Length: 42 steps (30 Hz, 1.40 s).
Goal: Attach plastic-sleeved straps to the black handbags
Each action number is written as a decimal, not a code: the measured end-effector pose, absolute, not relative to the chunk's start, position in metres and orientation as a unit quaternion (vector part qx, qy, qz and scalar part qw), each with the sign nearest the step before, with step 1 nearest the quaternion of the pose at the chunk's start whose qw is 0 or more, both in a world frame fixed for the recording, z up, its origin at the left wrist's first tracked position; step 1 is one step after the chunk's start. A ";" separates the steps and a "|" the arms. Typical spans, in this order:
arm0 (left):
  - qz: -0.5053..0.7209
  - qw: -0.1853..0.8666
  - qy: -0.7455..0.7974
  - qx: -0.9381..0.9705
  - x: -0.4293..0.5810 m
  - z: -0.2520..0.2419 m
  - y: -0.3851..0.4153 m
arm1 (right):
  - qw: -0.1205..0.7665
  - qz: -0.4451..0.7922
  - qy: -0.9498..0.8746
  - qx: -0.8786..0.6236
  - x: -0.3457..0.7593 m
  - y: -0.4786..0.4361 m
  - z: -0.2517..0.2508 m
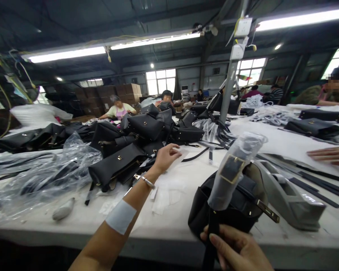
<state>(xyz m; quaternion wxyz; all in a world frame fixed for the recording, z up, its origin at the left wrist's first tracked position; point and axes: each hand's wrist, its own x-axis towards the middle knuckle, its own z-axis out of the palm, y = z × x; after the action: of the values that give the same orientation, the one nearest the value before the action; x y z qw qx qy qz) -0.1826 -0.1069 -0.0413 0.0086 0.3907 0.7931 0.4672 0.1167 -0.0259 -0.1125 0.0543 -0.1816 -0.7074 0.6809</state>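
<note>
My left hand (pixel 166 157) reaches over the table beside the black bags, its thumb and fingertips together on a thin translucent sheet (pixel 178 160). A white patch (pixel 121 216) is stuck on that forearm, above a metal bracelet (pixel 148 182). At the lower right, my right hand (pixel 234 244) pinches a black strap (pixel 214 229). The strap's upper end, with a gold buckle (pixel 233 168), stands upright inside clear wrapping (pixel 220 194). Behind it a black bag (pixel 199 210) rests near the table's front edge, with a gold clasp (pixel 267 210) sticking out.
A grey tape dispenser (pixel 293 203) is right of the bag. Black bags (pixel 147 126) are piled mid-table, with plastic film (pixel 73 162) at left. Another person's hand (pixel 330 155) lies at the right edge. A metal post (pixel 228 86) rises behind; people sit farther back.
</note>
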 end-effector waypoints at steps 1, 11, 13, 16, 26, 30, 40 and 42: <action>0.490 0.007 0.777 0.396 -0.172 -0.032 -0.120 | 0.054 0.678 -0.712 -0.175 0.116 -0.025 -0.112; 0.652 0.276 0.665 0.237 -0.035 -0.084 -0.233 | 0.128 0.714 -0.657 -0.205 0.118 -0.049 -0.107; 0.660 0.289 0.662 0.206 -0.019 -0.105 -0.247 | 0.161 0.740 -0.619 -0.210 0.116 -0.055 -0.105; 0.659 0.277 0.675 0.184 -0.002 -0.125 -0.263 | 0.204 0.770 -0.566 -0.213 0.110 -0.063 -0.103; 0.643 0.297 0.687 0.164 0.026 -0.151 -0.279 | 0.274 0.786 -0.514 -0.206 0.094 -0.078 -0.101; 0.638 0.300 0.690 0.163 0.030 -0.152 -0.277 | 0.283 0.780 -0.520 -0.204 0.094 -0.080 -0.103; 0.651 0.312 0.674 0.156 0.032 -0.147 -0.271 | 0.284 0.770 -0.534 -0.203 0.093 -0.079 -0.102; 0.653 0.313 0.672 0.153 0.032 -0.147 -0.271 | 0.284 0.768 -0.537 -0.202 0.093 -0.079 -0.102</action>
<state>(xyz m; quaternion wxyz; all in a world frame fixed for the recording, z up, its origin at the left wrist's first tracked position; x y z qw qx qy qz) 0.0324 -0.2712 -0.1472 0.3134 0.1534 0.6718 0.6534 0.0928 -0.0788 -0.1021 0.2845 -0.2017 -0.5372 0.7680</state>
